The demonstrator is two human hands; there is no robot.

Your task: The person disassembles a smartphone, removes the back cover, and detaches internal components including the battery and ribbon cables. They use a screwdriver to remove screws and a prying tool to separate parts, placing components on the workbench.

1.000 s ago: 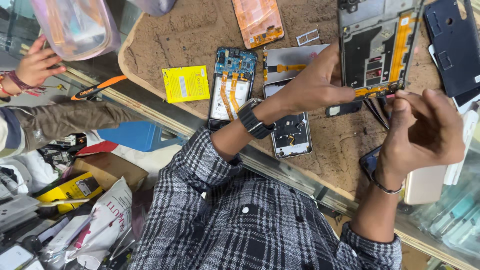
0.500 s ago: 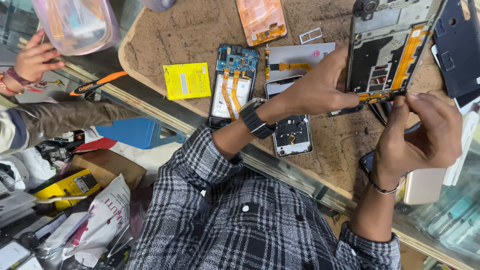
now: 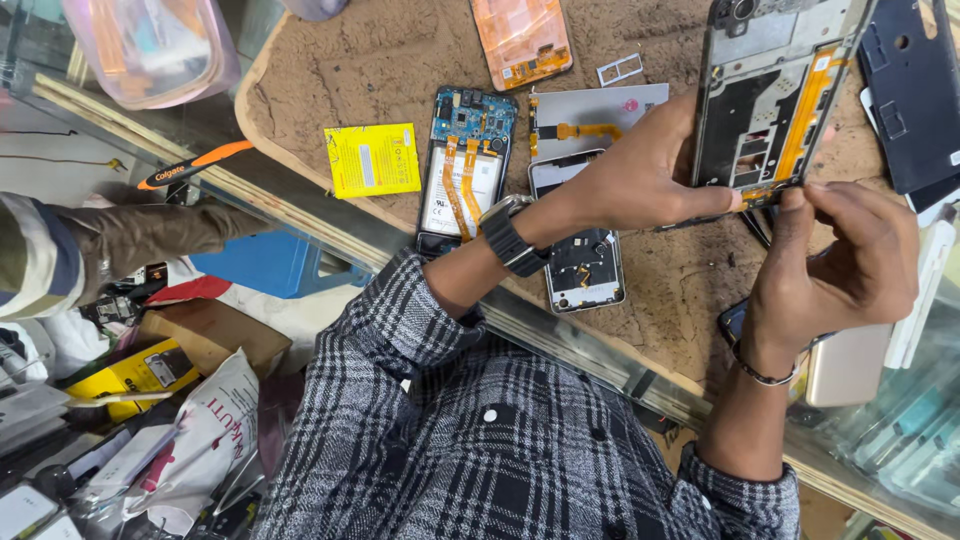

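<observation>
While both hands pinch its near edge, the opened phone frame (image 3: 775,95) stands lengthwise, camera end far. Left hand (image 3: 645,170) and right hand (image 3: 840,265) close on it; pink tub (image 3: 150,50) contents unclear.

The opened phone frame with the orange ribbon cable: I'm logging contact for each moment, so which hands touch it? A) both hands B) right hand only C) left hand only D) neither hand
A: the left hand grips the lower edge of the opened phone frame, while the right hand pinches at that same bottom edge.
</observation>
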